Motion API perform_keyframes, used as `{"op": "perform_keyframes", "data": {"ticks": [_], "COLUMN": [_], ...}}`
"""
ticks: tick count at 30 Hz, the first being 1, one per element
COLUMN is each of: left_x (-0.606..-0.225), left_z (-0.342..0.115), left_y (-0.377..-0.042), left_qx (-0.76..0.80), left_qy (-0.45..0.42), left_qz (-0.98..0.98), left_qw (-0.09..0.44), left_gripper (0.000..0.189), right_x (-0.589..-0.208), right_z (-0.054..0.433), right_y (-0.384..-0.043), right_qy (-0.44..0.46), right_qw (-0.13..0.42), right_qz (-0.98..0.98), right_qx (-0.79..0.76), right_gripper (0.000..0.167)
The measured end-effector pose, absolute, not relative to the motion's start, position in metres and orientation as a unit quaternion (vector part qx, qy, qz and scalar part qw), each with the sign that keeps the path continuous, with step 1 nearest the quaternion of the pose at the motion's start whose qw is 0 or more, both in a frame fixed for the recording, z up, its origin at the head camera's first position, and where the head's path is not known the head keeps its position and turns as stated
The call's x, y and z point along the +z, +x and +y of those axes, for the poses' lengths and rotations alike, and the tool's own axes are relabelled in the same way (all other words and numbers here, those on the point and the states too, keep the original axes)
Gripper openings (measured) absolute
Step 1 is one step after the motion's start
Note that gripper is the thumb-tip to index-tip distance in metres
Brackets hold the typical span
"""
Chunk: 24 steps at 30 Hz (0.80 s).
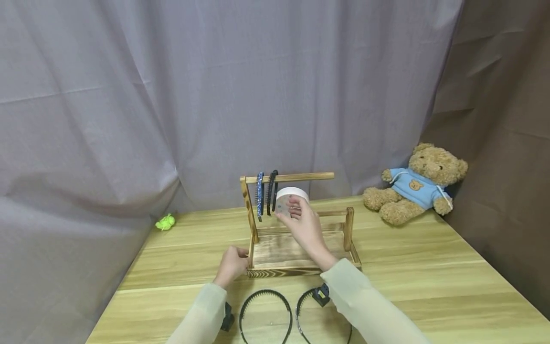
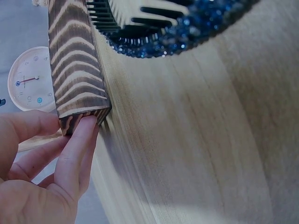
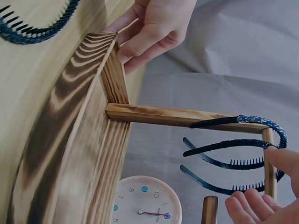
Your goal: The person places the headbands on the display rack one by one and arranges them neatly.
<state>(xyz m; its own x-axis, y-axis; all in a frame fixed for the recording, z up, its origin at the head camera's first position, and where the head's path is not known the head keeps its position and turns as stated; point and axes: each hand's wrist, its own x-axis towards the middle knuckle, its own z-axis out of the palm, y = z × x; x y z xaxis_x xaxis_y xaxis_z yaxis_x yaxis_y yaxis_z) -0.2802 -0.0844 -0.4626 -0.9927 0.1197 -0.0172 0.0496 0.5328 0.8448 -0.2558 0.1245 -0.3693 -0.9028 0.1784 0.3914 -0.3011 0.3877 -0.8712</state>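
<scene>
The left hand [image 1: 234, 262] grips the front left corner of the wooden rack [image 1: 279, 248], its fingers pinching the end of the rack's front rail. The right hand [image 1: 306, 224] is raised over the rack, below its top bar [image 1: 311, 176], with fingers loosely bent and grasping nothing; whether the thumb touches a headband there, I cannot tell.

Two headbands hang from the rack's top bar, both toward its left post [image 1: 249, 208]: a glittery blue headband [image 1: 259, 196] nearer the post, and a black headband [image 1: 269, 193] just right of it, close to the right hand. On the surface [image 1: 429, 267] in front of the rack lie two more: a dark toothed headband [image 1: 267, 291] near the rack's left half, and a shiny headband [image 1: 298, 320] near its right half, partly covered by the right sleeve [image 1: 365, 296].

Behind the rack is a round white clock [image 1: 282, 205], partly hidden by the right hand. A brown teddy bear [image 1: 434, 165] in a blue sweater [image 1: 404, 184] sits to the right of the rack, well apart from it. A small green toy [image 1: 165, 222] lies left of the rack, and grey cloth [image 1: 301, 95] hangs behind it.
</scene>
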Motion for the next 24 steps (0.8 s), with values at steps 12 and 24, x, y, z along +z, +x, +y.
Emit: {"op": "perform_keyframes", "data": {"ticks": [12, 24], "left_x": [-0.461, -0.461], "left_z": [-0.084, -0.085], "left_y": [-0.281, -0.281], "left_qx": [0.484, 0.482], "left_qy": [0.042, 0.043], "left_qz": [0.873, 0.874], "left_qw": [0.043, 0.040], "left_gripper": [0.033, 0.032], "right_x": [-0.378, -0.393], "right_z": [0.134, 0.138], "right_y": [-0.241, -0.223], "right_qy": [0.038, 0.030], "right_qw": [0.189, 0.161], "right_qz": [-0.819, -0.832], "right_qx": [0.541, 0.530], "right_gripper": [0.054, 0.051]}}
